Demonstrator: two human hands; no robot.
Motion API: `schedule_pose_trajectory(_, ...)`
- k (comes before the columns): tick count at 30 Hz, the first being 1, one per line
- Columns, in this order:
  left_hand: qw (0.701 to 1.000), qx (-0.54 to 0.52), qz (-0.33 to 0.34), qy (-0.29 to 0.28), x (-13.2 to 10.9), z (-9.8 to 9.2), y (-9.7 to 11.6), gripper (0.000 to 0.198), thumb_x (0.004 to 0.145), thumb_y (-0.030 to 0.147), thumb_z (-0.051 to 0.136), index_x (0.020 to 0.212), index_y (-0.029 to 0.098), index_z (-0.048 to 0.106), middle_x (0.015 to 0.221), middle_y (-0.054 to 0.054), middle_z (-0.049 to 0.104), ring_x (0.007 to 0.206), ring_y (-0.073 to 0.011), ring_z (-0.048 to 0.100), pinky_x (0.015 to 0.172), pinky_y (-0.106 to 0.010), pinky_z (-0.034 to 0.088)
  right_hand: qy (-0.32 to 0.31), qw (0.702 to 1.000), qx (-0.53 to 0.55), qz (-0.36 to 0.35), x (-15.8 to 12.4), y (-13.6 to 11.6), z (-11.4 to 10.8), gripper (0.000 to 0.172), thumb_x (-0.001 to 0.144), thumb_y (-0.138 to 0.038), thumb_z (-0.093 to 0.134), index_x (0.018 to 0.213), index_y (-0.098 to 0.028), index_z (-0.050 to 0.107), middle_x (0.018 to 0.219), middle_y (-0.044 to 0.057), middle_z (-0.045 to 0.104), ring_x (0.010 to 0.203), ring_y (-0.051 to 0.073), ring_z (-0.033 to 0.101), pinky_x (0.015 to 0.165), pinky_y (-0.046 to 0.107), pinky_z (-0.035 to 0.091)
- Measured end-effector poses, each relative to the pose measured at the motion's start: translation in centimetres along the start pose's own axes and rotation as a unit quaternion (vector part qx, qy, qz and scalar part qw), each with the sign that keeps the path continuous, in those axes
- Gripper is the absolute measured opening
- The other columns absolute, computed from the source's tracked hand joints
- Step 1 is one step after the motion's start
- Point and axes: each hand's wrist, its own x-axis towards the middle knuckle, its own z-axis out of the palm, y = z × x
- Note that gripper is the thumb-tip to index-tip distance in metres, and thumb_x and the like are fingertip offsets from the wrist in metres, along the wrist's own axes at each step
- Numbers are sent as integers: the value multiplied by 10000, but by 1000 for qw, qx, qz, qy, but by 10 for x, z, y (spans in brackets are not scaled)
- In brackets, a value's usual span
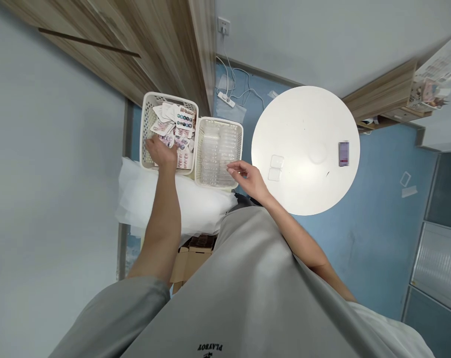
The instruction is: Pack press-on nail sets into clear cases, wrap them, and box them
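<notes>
My left hand [161,151] reaches down into a white perforated basket [145,119] at the left. Its thumb and fingers look apart over loose cards [184,119] that carry rows of small coloured pieces; the fingertips are partly hidden. Beside it stands a second white basket [241,136], filled with stacked clear plastic cases [214,154]. My right hand [250,180] hovers at that basket's right edge, fingers stretched toward the cases, and nothing shows in it. One clear case [275,168] lies opened flat on the round white table [303,119].
A phone [343,154] lies at the table's right side. White plastic wrapping [151,196] sits in front of the baskets, with a cardboard box [191,263] below. A power strip [226,99] and cables lie on the blue floor. A wooden cabinet [166,44] rises behind the baskets.
</notes>
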Motion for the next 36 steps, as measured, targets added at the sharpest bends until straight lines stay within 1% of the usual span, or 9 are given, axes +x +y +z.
schedule_pose_trajectory(4, 998, -36, 16, 43, -10, -3, -3, 663, 834, 420, 983, 1308, 150, 607, 1368, -164, 601, 1476, -445, 507, 1316, -693, 359, 4, 1000, 7, 1, -2, 3, -3, 337, 1012, -534, 682, 1130, -238, 791, 1159, 79, 823, 1064, 249, 760, 977, 416, 602)
schedule_pose_trajectory(7, 996, -50, 64, 48, -32, -7, 2, 731, 807, 412, 994, 1383, 179, 608, 1391, -167, 583, 1446, -428, 556, 1288, -648, 431, 4, 1000, 13, -4, 0, 6, -6, 365, 1011, -566, 687, 1144, -244, 794, 1149, 74, 824, 1058, 247, 761, 988, 422, 605)
schedule_pose_trajectory(11, 980, -95, 170, -49, -86, -6, 26, 856, 800, 423, 993, 1518, 223, 572, 1450, -165, 573, 1402, -375, 617, 1183, -531, 556, 21, 999, 27, -15, 5, 11, -17, 415, 1005, -619, 697, 1156, -244, 791, 1150, 74, 825, 1061, 243, 763, 994, 410, 614)
schedule_pose_trajectory(17, 921, -104, 303, -223, -171, 12, 72, 860, 858, 462, 937, 1602, 278, 547, 1471, -138, 602, 1420, -352, 612, 1134, -480, 584, 65, 997, 38, -8, 17, 29, -53, 473, 971, -646, 731, 1202, -235, 772, 1173, 80, 809, 1059, 238, 758, 951, 383, 642)
schedule_pose_trajectory(21, 884, -75, 361, -288, -204, 27, 93, 818, 903, 410, 886, 1631, 304, 530, 1502, -130, 616, 1433, -366, 590, 1183, -540, 542, 54, 998, -2, 26, 15, 48, -91, 396, 920, -544, 796, 1138, -215, 774, 1071, 59, 800, 902, 213, 758, 890, 382, 642)
schedule_pose_trajectory(25, 849, -62, 402, -336, -227, 38, 111, 765, 936, 389, 844, 1633, 303, 542, 1532, -130, 621, 1444, -379, 569, 1216, -566, 498, 52, 997, 17, 60, -5, 61, -130, 313, 907, -483, 793, 1053, -207, 766, 949, 25, 783, 763, 176, 730, 784, 342, 630)
schedule_pose_trajectory(31, 827, -99, 362, -418, -265, 46, 142, 810, 899, 446, 869, 1640, 338, 559, 1536, -121, 626, 1428, -389, 595, 1161, -533, 547, 3, 987, 97, 125, -48, 80, -170, 340, 911, -524, 819, 890, -197, 728, 762, 14, 738, 651, 152, 694, 639, 287, 577)
schedule_pose_trajectory(34, 849, -133, 280, -428, -281, 58, 150, 963, 869, 494, 892, 1714, 343, 455, 1612, -151, 572, 1377, -374, 643, 1065, -489, 612, 66, 983, 128, 115, -67, 90, -180, 401, 924, -607, 803, 919, -217, 709, 781, 11, 740, 710, 162, 723, 693, 297, 606)
schedule_pose_trajectory(36, 862, -166, 205, -433, -290, 70, 153, 977, 857, 506, 896, 1708, 316, 456, 1568, -172, 612, 1263, -341, 717, 979, -457, 652, 131, 974, 148, 106, -78, 96, -183, 458, 937, -684, 769, 963, -232, 696, 839, 20, 758, 796, 176, 756, 772, 315, 638)
